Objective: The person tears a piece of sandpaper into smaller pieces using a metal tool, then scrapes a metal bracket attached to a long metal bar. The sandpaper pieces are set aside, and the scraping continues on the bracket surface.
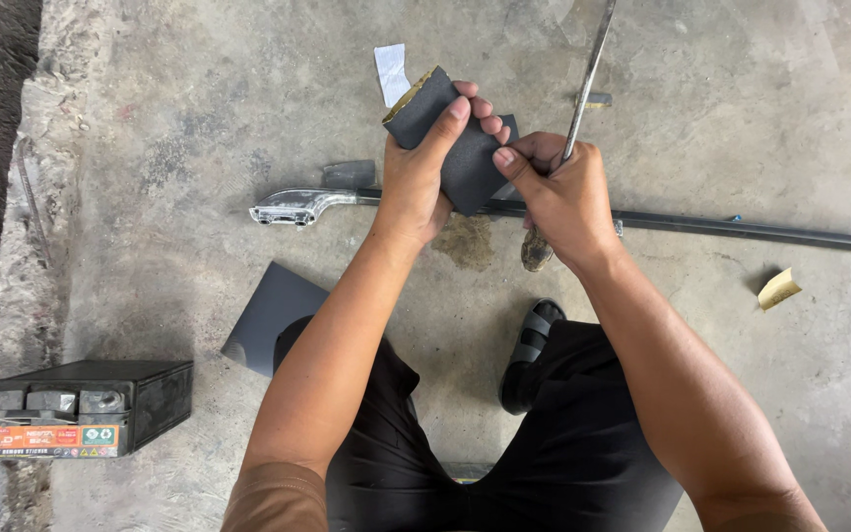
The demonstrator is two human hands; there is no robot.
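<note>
Left hand (414,187): fingers clenched on a folded sheet of dark grey sandpaper (450,138), thumb laid over its face, the tan backing showing at the sheet's upper edge; the sheet is held above the floor, between the two hands, and its lower corner hangs in front of the long rod below. Right hand (565,197): fingers closed in a fist round a thin metal rod (588,74), which stands nearly upright, its top leaving the frame at the upper edge and its rusty lower end (536,251) resting on or just above the concrete floor (199,118); the fist touches the sandpaper's right edge. Behind both hands, lying flat across the floor: a long dark bar (741,229) with a polished chrome bracket (297,205) at its left end. Just above that bracket: a small dark scrap (349,174). Above the left hand: a white paper slip (391,74). Lower left of the left forearm: a spare flat sheet of dark sandpaper (268,315), partly under the person's knee. Far left, at the floor's broken edge: a black vehicle battery (86,406), a closed case with terminals on top and a coloured label on its side; contents not visible. Right: a small tan paper scrap (778,289). Between the knees: a dark sandal (532,355) with grey straps.
</note>
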